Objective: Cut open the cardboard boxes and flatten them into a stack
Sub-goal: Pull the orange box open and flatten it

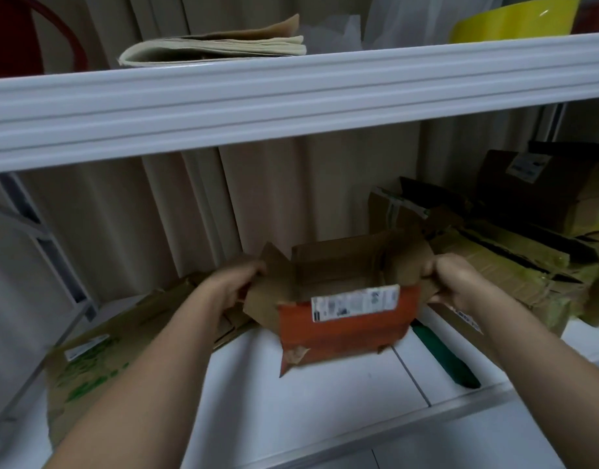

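left hand [235,286]: fingers curled on the left flap of the box, frame centre
right hand [455,282]: gripping the right flap
box [342,319]: open-topped, orange front with white label, held between both hands above the white shelf [325,394]
flattened cardboard [88,363]: lower left
box pile [514,252]: right
green tool [443,357]: on shelf, lower right; type unclear
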